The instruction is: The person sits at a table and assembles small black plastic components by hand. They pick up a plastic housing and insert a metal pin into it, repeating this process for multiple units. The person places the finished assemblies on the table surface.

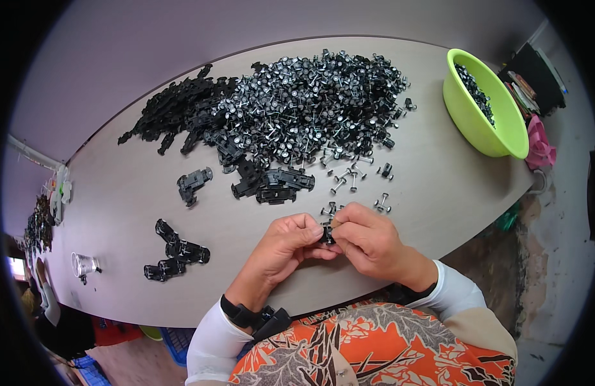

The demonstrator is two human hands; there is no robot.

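Observation:
Near the front edge of the table, my two hands meet over a small black toy car chassis (pixel 327 235), mostly covered by the fingers. My left hand (pixel 286 242) pinches it between thumb and fingers. From the other side my right hand (pixel 373 239) closes its thumb and fingertips at the same piece; whether a wheel axle is in that pinch is hidden. Just beyond the fingertips lie loose wheel axles (pixel 382 203), metal rods with black wheels. Left of my left hand, several black chassis (pixel 188 251) lie in a small group.
A large heap of wheel axles (pixel 310 103) covers the far middle, beside a pile of black chassis (pixel 175 109). More chassis (pixel 284 183) lie in front. A lime-green basin (pixel 496 138) with small parts stands at right, a clear cup (pixel 85 262) at left. Another person's arm (pixel 48 293) shows far left.

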